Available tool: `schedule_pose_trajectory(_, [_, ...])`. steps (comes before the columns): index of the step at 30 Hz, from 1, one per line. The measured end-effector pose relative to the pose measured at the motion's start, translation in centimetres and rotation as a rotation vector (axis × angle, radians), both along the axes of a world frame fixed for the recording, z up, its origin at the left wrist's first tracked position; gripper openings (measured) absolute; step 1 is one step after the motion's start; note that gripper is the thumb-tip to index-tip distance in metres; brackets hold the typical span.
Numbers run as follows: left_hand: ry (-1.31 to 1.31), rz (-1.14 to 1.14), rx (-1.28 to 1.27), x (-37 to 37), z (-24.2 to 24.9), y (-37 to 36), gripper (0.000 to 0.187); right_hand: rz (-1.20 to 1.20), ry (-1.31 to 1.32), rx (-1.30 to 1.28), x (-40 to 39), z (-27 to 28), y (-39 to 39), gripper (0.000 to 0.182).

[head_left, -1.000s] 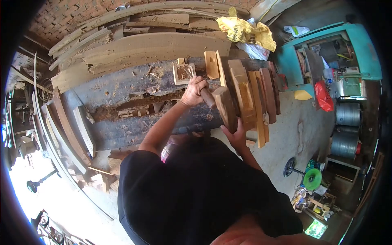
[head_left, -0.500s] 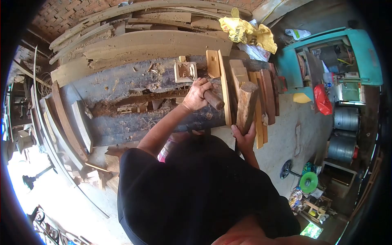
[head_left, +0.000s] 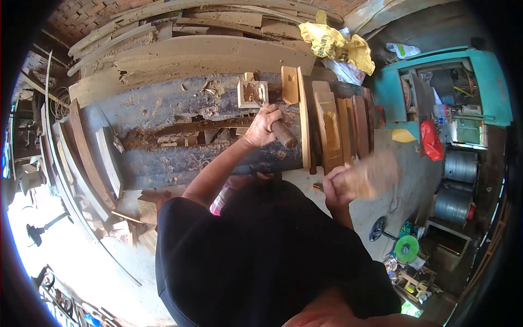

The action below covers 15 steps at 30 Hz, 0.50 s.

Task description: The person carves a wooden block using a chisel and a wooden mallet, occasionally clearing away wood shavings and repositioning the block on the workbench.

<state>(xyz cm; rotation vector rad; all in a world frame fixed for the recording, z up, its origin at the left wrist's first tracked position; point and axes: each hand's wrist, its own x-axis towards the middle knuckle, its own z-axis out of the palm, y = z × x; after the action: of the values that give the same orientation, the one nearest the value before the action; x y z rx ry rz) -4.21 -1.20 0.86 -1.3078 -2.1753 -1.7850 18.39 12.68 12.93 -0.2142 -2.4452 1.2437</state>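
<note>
My left hand (head_left: 264,125) is closed round a chisel (head_left: 284,135), its thick brown wooden handle slanting out towards me. The blade end reaches a small pale wooden block (head_left: 241,97) with a hollowed recess holding chips. My right hand (head_left: 335,188) grips a wooden mallet (head_left: 373,175), which is smeared by motion, off to the right past the bench edge. Beside the block stands a short piece of wood (head_left: 290,85), and a long thin strip (head_left: 303,125) lies right of my left hand.
The dark, worn workbench (head_left: 163,103) has a rough split along it and scattered shavings. Several boards (head_left: 329,128) lie across its right end. Long planks (head_left: 190,54) are stacked behind. A teal machine cabinet (head_left: 493,82) stands right, with a yellow bag (head_left: 327,41) at the back.
The mallet has swung to the right and tilted over, away from the boards, with my right hand turning under it. My left hand and the chisel stay nearly in place.
</note>
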Motion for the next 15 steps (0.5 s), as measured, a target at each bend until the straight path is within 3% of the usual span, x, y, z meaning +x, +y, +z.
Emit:
schedule_pose_trajectory(2, [0.016,-0.043,0.005,0.2,-0.7,-0.3,0.030,0.068,-0.138,0.121,1.2,-2.4,1.0,0.059])
schedule_pose_trajectory(4, [0.083,-0.043,0.003,0.2,-2.2,-0.3,0.033,-0.013,-0.507,0.065,-1.3,-3.6,-0.6,0.068])
schedule_pose_trajectory(8, [0.088,-0.064,0.013,-0.4,-3.7,-0.3,0.033,-0.139,-0.297,0.036,-0.8,-3.9,-0.6,0.053])
schedule_pose_trajectory(11, [0.083,-0.030,0.001,-0.4,-3.2,0.2,0.030,-0.176,-0.054,-0.069,0.5,-1.9,-0.8,0.066])
schedule_pose_trajectory(15, [0.091,-0.053,-0.040,-0.9,-0.3,0.0,0.028,-0.183,-0.065,-0.246,1.2,-2.5,-0.9,0.071])
